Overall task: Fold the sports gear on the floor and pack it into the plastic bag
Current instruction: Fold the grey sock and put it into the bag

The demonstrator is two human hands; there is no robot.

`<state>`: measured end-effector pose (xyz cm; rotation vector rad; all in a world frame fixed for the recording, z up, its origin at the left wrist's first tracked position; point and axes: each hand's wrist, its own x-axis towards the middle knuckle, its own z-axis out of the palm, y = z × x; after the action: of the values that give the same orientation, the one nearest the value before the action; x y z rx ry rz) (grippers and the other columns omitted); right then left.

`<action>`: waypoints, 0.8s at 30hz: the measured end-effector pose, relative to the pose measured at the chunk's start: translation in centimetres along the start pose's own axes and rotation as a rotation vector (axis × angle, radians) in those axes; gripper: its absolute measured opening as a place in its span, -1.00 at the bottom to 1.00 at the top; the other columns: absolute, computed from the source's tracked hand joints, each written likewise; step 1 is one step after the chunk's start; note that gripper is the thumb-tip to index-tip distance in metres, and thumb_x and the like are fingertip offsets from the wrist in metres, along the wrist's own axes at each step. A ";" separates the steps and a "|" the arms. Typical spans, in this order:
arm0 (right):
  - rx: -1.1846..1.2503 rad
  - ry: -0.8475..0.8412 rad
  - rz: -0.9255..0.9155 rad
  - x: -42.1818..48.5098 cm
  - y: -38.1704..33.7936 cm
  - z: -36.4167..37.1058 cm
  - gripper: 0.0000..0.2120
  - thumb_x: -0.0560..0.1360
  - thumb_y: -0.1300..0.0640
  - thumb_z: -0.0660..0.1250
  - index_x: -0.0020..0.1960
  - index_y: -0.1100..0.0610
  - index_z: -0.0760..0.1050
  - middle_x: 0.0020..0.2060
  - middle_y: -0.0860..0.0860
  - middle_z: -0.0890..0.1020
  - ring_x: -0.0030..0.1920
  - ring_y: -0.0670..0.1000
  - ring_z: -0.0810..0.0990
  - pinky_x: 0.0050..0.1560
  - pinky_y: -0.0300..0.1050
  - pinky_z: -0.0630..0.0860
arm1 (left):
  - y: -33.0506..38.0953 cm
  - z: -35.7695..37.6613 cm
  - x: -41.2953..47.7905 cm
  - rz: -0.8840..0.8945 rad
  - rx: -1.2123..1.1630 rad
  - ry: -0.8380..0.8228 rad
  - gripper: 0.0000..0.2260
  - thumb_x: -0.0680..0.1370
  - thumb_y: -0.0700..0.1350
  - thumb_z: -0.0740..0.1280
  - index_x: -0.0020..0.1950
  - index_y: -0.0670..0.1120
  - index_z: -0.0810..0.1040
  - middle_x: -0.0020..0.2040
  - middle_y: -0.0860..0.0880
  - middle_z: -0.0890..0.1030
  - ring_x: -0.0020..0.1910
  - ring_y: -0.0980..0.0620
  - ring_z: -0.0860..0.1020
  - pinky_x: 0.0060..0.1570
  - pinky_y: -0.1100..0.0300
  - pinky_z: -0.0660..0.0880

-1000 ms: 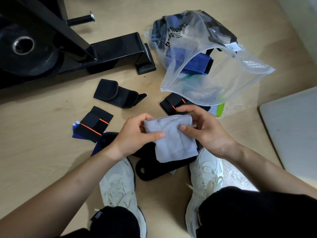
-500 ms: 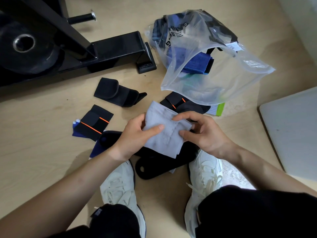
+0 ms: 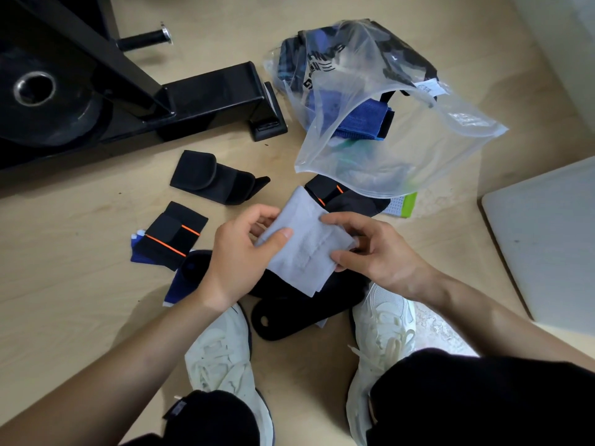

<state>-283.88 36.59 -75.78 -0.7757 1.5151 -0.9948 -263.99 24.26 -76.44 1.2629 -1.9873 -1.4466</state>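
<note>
A folded grey cloth wristband is held above the floor between both hands. My left hand pinches its left edge with the thumb on top. My right hand grips its right edge, fingers curled over it. Behind them lies the clear plastic bag, its mouth open toward me, holding a blue wrap and dark gear. Loose on the floor are a black folded wrap, a black wrap with orange stripes, another orange-striped black piece and black straps under the cloth.
A black weight machine base with a weight plate fills the upper left. A white board lies at the right. My two white shoes stand on the wooden floor below the hands. A green-and-white piece peeks from under the bag.
The grey cloth has been turned and folded smaller, now lying diagonally between my hands. Both hands shifted their grip slightly; the gear on the floor has not moved.
</note>
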 end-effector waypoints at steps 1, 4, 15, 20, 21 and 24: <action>0.018 0.010 0.011 0.0 0.0 0.1 -0.54 0.48 0.44 0.40 0.31 0.12 0.51 -0.02 0.19 0.58 -0.19 0.12 0.63 -0.01 0.05 0.66 | 0.2 0.1 -0.4 0.057 0.049 -0.020 -0.80 0.50 -0.18 0.52 0.08 -0.04 0.63 -0.06 0.11 0.64 -0.06 0.11 0.60 -0.05 0.31 0.53; 0.098 0.056 0.039 0.1 0.1 0.2 -0.55 0.47 0.45 0.42 0.30 0.18 0.51 0.08 0.36 0.54 -0.13 0.16 0.61 0.00 0.10 0.66 | 0.4 0.8 -1.4 0.217 0.134 -0.104 -0.72 0.48 -0.26 0.50 0.16 -0.04 0.63 -0.06 0.12 0.56 -0.07 0.09 0.58 -0.05 0.29 0.53; 0.336 0.108 0.147 -0.1 -0.6 0.4 -0.66 0.48 0.16 0.48 0.20 0.22 0.51 0.00 0.15 0.64 -0.02 0.12 0.67 -0.07 0.04 0.65 | 0.4 1.7 -2.3 0.381 0.166 -0.322 -0.73 0.56 -0.05 0.39 0.25 -0.04 0.64 0.02 0.07 0.53 0.04 0.03 0.56 0.00 0.04 0.54; 0.281 0.078 0.070 -0.1 -0.7 0.4 -0.81 0.53 0.37 0.37 0.11 0.19 0.52 -0.10 0.06 0.64 -0.13 0.02 0.66 -0.06 0.03 0.66 | 0.5 1.3 -1.6 0.171 0.054 -0.250 -0.69 0.48 0.12 0.39 0.19 0.06 0.61 0.16 0.06 0.48 0.23 0.04 0.51 0.19 0.27 0.41; 0.296 0.065 0.051 -0.2 -0.8 0.3 -0.79 0.53 0.39 0.36 0.12 0.21 0.51 -0.09 0.08 0.63 -0.13 0.02 0.65 -0.06 0.02 0.67 | 0.6 1.1 -1.4 0.106 -0.005 -0.285 -0.65 0.47 0.13 0.40 0.22 0.09 0.56 0.23 0.06 0.47 0.30 0.04 0.49 0.25 0.23 0.43; 0.324 0.067 -0.026 -0.4 -1.2 0.0 -0.74 0.52 0.43 0.34 0.13 0.19 0.47 -0.06 0.10 0.61 -0.11 0.06 0.64 -0.10 -0.01 0.65 | 0.9 0.9 -1.1 -0.035 -0.233 -0.473 -0.54 0.47 0.07 0.46 0.32 0.09 0.41 0.32 0.03 0.52 0.29 0.02 0.56 0.23 0.09 0.55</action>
<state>-283.81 36.46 -74.55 -0.5374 1.3566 -1.2580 -264.45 25.72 -75.75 0.9198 -1.9947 -2.0769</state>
